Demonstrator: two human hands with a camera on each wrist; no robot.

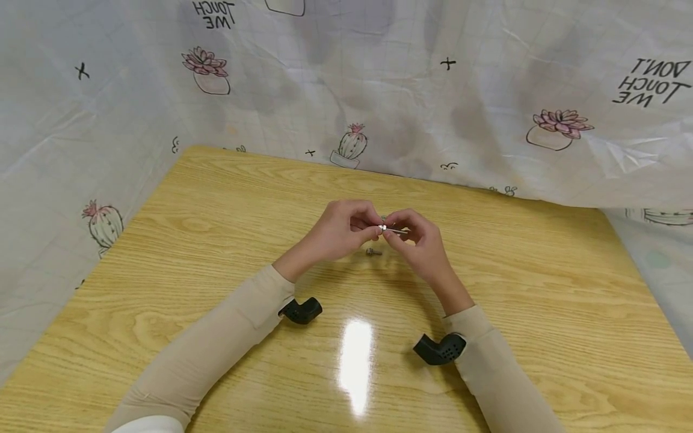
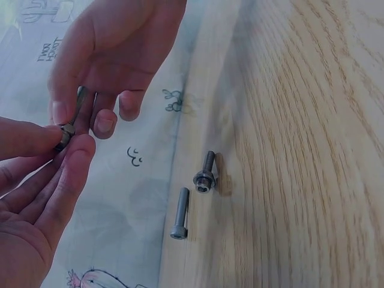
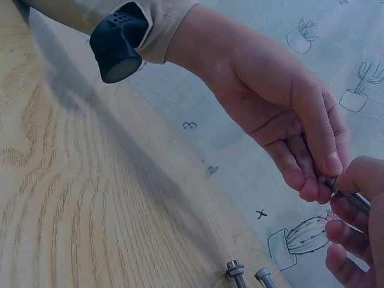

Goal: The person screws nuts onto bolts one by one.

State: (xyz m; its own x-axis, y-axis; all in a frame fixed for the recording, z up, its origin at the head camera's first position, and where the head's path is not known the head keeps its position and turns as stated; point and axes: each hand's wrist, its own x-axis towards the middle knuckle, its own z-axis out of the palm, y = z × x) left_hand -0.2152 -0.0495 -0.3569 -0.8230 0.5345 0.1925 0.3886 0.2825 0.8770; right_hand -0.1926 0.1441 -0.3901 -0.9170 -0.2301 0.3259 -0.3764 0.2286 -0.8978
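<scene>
Both hands meet over the back middle of the table at a metal bolt (image 1: pixel 397 231). My left hand (image 1: pixel 343 231) pinches its end between thumb and fingers, beside a shiny nut-like piece (image 2: pixel 68 129). From the other side, my right hand (image 1: pixel 419 240) holds the bolt with thumb and forefinger; its other fingers curve loosely below. In the right wrist view the threaded shank (image 3: pixel 356 201) points in under the right hand. Fingertips partly cover the pinched end. On the table below lie a socket-head bolt with a washer and nut (image 2: pixel 205 174) and a plain socket-head bolt (image 2: pixel 180 213).
A wood-grain table (image 1: pixel 243 198) spreads around the hands. Printed cloth (image 1: pixel 400 108) hangs along its back and left edges. Black wrist mounts (image 1: pixel 441 350) stick out from both sleeves above the tabletop.
</scene>
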